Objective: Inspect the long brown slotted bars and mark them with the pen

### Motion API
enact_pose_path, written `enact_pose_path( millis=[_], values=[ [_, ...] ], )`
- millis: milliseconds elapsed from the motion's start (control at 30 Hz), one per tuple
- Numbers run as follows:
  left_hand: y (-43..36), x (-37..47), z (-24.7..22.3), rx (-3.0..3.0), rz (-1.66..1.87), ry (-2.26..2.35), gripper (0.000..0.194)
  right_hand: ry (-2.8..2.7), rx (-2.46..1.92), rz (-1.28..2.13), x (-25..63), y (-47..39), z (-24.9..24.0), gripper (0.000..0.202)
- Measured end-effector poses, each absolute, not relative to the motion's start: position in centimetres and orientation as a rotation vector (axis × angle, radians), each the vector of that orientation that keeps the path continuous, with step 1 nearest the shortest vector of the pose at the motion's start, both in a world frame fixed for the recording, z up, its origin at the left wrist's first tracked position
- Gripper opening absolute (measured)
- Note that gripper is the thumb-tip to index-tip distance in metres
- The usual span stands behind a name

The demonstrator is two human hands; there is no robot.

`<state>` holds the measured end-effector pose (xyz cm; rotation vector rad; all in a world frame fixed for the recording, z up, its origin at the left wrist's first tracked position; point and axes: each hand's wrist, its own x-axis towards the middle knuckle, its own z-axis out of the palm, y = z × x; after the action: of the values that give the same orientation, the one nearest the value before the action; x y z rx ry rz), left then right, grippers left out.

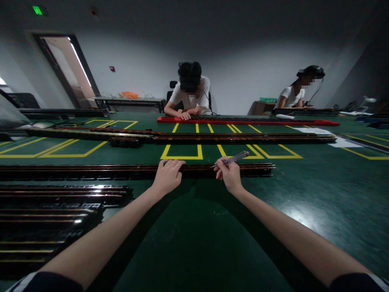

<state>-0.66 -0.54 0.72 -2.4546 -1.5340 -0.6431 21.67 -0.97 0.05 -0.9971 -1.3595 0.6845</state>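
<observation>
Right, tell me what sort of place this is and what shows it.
Probably a workroom for assembling or checking parts: a green table marked with yellow outlines, long dark strips laid along it, and a person bent over a red piece opposite.

Both hands [168, 175] [230, 175] reach forward, fingers curled.

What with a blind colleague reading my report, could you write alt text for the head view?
The left hand rests on a long bundle of thin, dark strips on a yellow-lined green table; the right hand holds a slim translucent pen at it. Beyond, two people in white shirts sit, one behind a long red bar.
</observation>
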Motion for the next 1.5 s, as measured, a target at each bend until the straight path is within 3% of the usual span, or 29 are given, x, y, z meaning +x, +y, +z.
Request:
enact_pose_path(
  millis=[700, 1500],
  values=[
    [-0.6, -0.1, 0.9, -2.376, -0.510, -1.565, 0.038, -1.389, -1.018, 0.701, 21.7, -1.1, 0.3, 0.038],
    [-0.8, -0.1, 0.6, -2.375, -0.652, -1.494, 0.034, -1.537, -0.993, 0.749, 21.3, -1.6, 1.0, 0.040]
  ],
)
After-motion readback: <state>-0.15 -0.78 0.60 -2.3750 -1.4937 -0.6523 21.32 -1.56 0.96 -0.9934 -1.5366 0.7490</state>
